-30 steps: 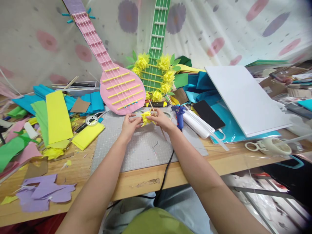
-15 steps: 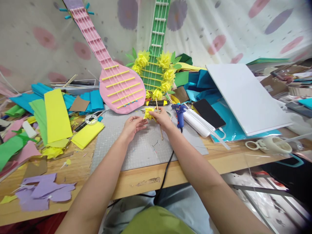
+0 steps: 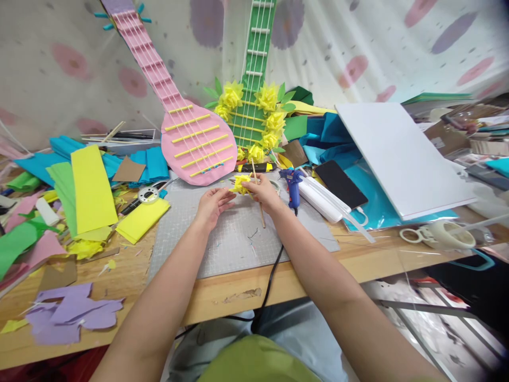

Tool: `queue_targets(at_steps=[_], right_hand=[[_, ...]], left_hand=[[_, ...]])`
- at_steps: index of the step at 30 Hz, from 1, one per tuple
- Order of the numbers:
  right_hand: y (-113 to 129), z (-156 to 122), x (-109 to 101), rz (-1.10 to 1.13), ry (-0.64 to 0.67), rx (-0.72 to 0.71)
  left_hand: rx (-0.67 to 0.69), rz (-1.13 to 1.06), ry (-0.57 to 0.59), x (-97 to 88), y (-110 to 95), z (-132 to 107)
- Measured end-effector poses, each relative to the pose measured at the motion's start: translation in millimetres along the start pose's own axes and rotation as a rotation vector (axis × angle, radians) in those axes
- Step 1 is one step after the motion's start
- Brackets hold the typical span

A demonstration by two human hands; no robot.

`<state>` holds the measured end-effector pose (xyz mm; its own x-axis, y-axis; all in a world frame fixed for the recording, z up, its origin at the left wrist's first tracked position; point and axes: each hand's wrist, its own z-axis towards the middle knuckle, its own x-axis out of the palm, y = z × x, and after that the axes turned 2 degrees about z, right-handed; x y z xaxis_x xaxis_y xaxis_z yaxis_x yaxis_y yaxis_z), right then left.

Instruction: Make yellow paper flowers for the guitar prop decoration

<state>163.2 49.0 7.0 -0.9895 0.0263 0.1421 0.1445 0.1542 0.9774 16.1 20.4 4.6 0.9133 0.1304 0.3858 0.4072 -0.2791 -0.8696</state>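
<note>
Over the grey cutting mat [image 3: 222, 249], a small yellow paper flower [image 3: 241, 184] is held between my two hands. My right hand [image 3: 264, 192] grips the flower at its right side, and a thin wooden stick [image 3: 262, 215] slants down through the same fingers. At the flower's left edge, my left hand [image 3: 214, 206] pinches a petal tip between thumb and forefinger, its other fingers loosely extended. Just beyond stand a pink paper lute [image 3: 199, 140] and a green paper instrument [image 3: 248, 124] trimmed with yellow flowers.
A blue glue gun [image 3: 293, 187] stands right of my hands, its black cable [image 3: 272, 276] running off the table's front edge. Beyond it lie a phone [image 3: 341, 184] and a white board [image 3: 403, 159]. Paper scraps [image 3: 75, 313] and folded yellow paper [image 3: 143, 220] cover the left side.
The flower and both hands have shifted slightly left. The flower has turned a little in the fingers, and the stick stands a bit differently tilted.
</note>
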Motion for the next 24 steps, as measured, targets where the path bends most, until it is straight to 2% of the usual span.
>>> queue_targets(at_steps=[3,7,12,19,24], right_hand=[[-2.4,1.1,1.1,0.01,-0.001,-0.009],[-5.7,2.6,2.1,0.036,-0.008,-0.031],[-7.0,2.6,2.8,0.052,0.0,-0.04],[-5.2,0.0,5.7,0.083,0.018,-0.063],[-6.1,-2.6,10.9,0.119,-0.03,-0.072]], left_hand=[[0.007,-0.021,-0.018,2.1,0.6,-0.2],[-0.053,-0.057,-0.001,8.0,1.0,-2.4],[-0.027,-0.07,-0.081,10.2,1.4,-2.9],[-0.036,-0.036,-0.088,9.7,0.8,-0.9],[-0.034,-0.057,-0.154,11.5,2.9,0.8]])
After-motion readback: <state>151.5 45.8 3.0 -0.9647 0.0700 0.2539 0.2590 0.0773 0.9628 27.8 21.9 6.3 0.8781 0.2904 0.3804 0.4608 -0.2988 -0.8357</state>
